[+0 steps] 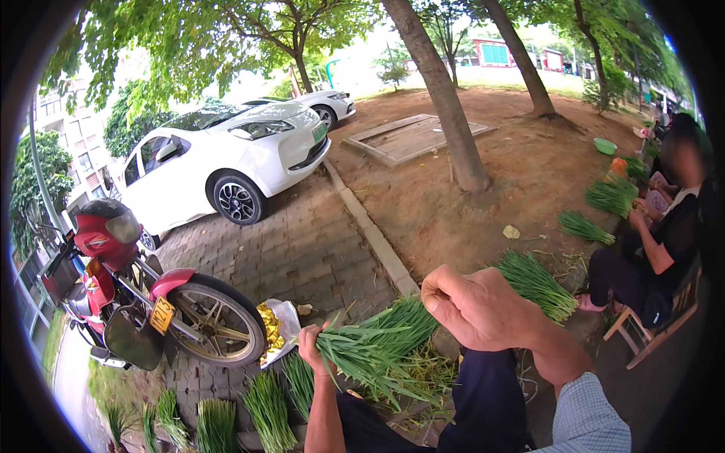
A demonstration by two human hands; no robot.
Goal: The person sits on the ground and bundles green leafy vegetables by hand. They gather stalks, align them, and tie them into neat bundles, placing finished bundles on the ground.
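Observation:
My left hand [317, 350] grips a bunch of long green leaves, apparently garlic chives [365, 354], whose blades fan out to the right. Raised at center right, my right hand [481, 308] has its fingers curled into a fist; I see nothing sticking out of it. Below and beyond it lies a larger heap of chives [416, 317]. Yellowed leaves and trimmings [433, 368] litter the ground before my knees. To the right of my right hand, another thick bundle of chives [532, 286] rests on the ground.
A red motorcycle [170, 294] stands at left, its front wheel near gold-lined packaging [274, 331]. Several chive bundles [266, 405] line the lower left. At right, a seated person [660, 238] handles chives [614, 195]. A white car [226, 150], a concrete curb [368, 226] and a tree trunk [442, 102] stand beyond.

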